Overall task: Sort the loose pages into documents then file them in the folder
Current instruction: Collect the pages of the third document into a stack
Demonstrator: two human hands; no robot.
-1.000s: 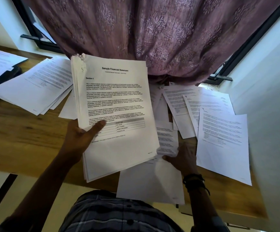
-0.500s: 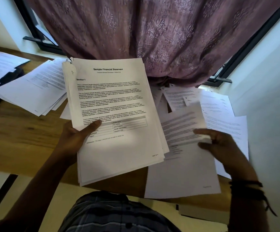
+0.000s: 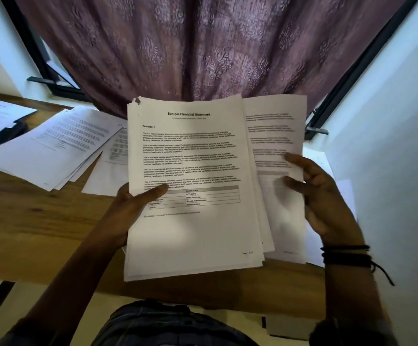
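My left hand (image 3: 128,208) holds the stack (image 3: 193,228) up above the near edge of the desk (image 3: 40,221), thumb pressed across the front sheet and fingers hidden behind it. My right hand (image 3: 325,203) grips a single page (image 3: 278,121) by its right edge, fingers curled over its face. The page sits just right of the stack and partly tucked behind it.

I judge the step to be adding this page to the Financial Statement document. To do it well I should check its heading and page number against the front sheet first. The print on it is too blurred for me to read. Then I slide it in at the right place and tap the bottom edges level, since the sheets in the stack are fanned out at the lower right.

The stack is held portrait, its long axis running near to far, heading at the far end and page number at the near right corner. It leans slightly to the right, and its far left corner is ragged. The single page lies nearly parallel to it.

Loose pages (image 3: 53,148) are spread on the desk to the left, and more show under my right hand. A dark flat object (image 3: 8,132) at the far left may be the folder; I cannot tell.
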